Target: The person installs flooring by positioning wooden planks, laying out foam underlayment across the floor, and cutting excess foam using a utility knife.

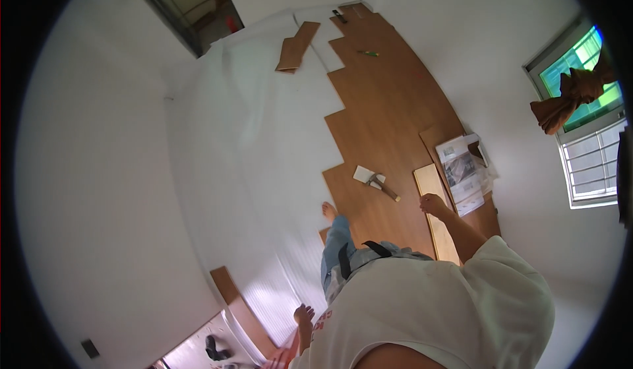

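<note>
The right hand (pixel 433 204) is loosely curled over the pale board (pixel 443 238), which runs from just ahead of the hand back toward the body; whether the fingers grip it I cannot tell. The left hand (pixel 304 314) hangs released, its fingers a little apart, above the white sheet (pixel 244 145). Left of the right hand, a hammer (pixel 389 193) lies on the brown floorboards (pixel 389 98), its head across a small white block (pixel 362 174) and its handle angled toward that hand. Just right of and ahead of the same hand is printed plastic wrapping (pixel 463 178). Well ahead of both hands, a green tool (pixel 370 54) lies on the boards, and left of it some loose planks (pixel 300 44) rest on the sheet. Another brown plank (pixel 245 311) lies to the left of the left hand.
</note>
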